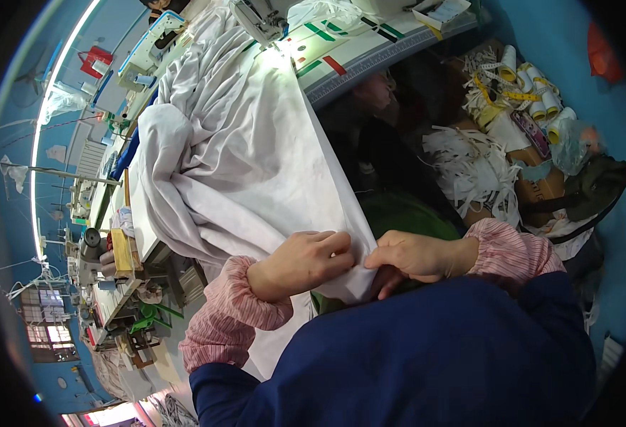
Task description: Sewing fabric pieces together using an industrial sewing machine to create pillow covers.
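at lower centre | one left hand (306, 263), one right hand (421, 255) | both pinching one white cloth (256, 160)

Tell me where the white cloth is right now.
In the head view, the white cloth runs from the sewing machine at top centre down to the lower middle, where the left hand and right hand pinch its edge.

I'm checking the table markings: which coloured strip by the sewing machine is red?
The slanted strip beside the table's ruled edge, right of the white fabric and a green strip; the others are green or black.
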Available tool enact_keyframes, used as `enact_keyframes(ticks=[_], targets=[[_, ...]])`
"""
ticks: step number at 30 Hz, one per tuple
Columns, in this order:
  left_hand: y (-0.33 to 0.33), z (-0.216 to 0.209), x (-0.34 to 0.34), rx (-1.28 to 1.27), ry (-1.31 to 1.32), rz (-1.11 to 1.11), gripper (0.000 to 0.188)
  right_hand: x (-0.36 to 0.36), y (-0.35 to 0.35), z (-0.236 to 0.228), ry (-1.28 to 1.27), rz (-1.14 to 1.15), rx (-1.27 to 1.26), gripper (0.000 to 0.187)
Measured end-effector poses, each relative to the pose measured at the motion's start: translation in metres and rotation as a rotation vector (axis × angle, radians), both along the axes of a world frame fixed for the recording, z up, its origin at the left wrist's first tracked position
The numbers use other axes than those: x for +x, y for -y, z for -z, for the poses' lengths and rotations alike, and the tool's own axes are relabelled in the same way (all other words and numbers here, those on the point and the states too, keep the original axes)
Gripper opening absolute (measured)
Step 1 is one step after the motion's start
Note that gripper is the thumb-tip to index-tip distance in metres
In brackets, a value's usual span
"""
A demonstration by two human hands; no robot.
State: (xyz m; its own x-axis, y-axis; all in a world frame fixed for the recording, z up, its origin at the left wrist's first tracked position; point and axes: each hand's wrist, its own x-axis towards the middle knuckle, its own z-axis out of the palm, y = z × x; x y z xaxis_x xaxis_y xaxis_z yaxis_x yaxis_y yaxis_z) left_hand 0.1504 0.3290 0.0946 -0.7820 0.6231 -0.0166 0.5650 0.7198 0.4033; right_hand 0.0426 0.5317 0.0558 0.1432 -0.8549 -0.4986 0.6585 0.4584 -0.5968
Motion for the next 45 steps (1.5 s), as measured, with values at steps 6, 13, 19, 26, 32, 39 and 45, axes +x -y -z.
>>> enact_keyframes(ticks=[6, 13, 19, 26, 32, 39, 45], targets=[[-0.018, -0.009, -0.007, 0.161, -0.210, -0.047, 0.031, -0.015, -0.015, -0.004, -0.224, -0.109, -0.047, 0.028], [-0.027, 0.002, -0.024, 0.220, -0.189, 0.053, 0.025, -0.027, -0.012, -0.019, -0.509, -0.409, -0.153, 0.029], [-0.024, -0.006, -0.027, 0.154, -0.173, 0.098, 0.027, -0.103, 0.030, -0.016, -1.926, 0.198, -0.800, 0.017], [-0.021, -0.019, -0.028, 0.165, -0.198, 0.102, 0.024, -0.141, 0.090, 0.010, -2.109, 0.368, -1.133, 0.012], [-0.015, -0.031, -0.019, 0.157, -0.228, 0.082, 0.022, -0.133, 0.099, 0.015, -2.007, 0.476, -1.162, 0.011], [-0.015, -0.030, -0.020, 0.182, -0.220, 0.081, 0.020, -0.131, 0.092, -0.006, -2.044, 0.272, -1.430, 0.011], [-0.005, -0.026, -0.033, 0.201, -0.019, 0.085, 0.020, -0.136, 0.081, -0.016, -2.001, 0.191, -1.407, 0.012]])
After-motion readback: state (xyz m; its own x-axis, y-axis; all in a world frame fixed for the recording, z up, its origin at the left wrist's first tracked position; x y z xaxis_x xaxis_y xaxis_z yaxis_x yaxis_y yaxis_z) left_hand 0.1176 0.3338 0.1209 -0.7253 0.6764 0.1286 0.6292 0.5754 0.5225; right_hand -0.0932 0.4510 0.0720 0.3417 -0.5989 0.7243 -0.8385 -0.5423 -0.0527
